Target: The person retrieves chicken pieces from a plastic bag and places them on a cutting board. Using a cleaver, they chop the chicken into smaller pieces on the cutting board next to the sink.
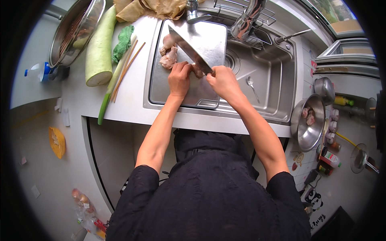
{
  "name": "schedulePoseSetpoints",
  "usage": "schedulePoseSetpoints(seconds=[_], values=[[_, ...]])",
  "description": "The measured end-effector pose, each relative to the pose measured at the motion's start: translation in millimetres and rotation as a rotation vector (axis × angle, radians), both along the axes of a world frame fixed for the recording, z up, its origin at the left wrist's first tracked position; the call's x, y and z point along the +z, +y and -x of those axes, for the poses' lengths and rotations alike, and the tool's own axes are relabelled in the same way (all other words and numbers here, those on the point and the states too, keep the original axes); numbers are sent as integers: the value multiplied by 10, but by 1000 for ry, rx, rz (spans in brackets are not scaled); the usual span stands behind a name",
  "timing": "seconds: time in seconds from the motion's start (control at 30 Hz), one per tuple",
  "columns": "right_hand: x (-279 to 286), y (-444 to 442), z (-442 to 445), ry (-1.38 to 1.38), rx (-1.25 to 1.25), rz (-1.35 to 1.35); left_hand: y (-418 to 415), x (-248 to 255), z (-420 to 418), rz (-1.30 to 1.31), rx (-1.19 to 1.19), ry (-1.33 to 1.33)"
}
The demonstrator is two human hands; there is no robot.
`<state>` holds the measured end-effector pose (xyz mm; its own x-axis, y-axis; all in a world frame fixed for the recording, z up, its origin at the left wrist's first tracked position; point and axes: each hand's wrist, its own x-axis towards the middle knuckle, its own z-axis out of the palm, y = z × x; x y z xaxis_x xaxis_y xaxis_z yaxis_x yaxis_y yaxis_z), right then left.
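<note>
My right hand (pixel 223 80) grips the handle of a kitchen knife (pixel 190 49) with a broad steel blade. The blade points up and to the left, over a metal cutting board (pixel 164 89). Beneath the blade, near the knife's handle end, a raw chicken piece (pixel 198 72) is partly hidden. The bent fingers of my left hand (pixel 179 78) hold that piece against the board. Two raw chicken drumsticks, a nearer one (pixel 169 58) and a farther one (pixel 169 40), lie just beyond my left hand, at the board's left side.
The board covers the left part of a steel sink (pixel 274 84), where a spoon (pixel 252 89) lies. Left of it are a winter melon (pixel 101 51), a scallion (pixel 113 81), chopsticks (pixel 128 69) and a green cloth (pixel 123 43). At right, a steel bowl (pixel 309 132) contains chicken pieces. The faucet (pixel 193 13) stands behind the board.
</note>
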<state>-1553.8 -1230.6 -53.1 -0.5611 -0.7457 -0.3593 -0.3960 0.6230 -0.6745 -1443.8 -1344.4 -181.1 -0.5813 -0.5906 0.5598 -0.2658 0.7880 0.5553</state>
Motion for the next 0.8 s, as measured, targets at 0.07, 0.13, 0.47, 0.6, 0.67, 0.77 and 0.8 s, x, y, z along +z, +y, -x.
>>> schedulePoseSetpoints(seconds=[0.07, 0.13, 0.47, 0.6, 0.67, 0.77, 0.8], values=[[-57, 13, 19, 68, 19, -35, -11, -12, 31, 8, -15, -3], [-98, 49, 50, 125, 49, -62, -3, -31, 65, 23, -18, 20], [-213, 914, 162, 276, 79, -113, 26, -92, 168, 20, -85, 12], [-221, 1348, 175, 281, 66, -139, 17, -113, 170, 15, -88, 19], [-199, 1555, 155, 270, 30, -100, 16, -124, 162, 3, -97, 22], [-14, 1696, 179, 120, -37, -125, 44, -106, 166, -50, -75, 24], [24, 1702, 164, 88, -89, -55, 76, -84, 172, -58, -63, 26]])
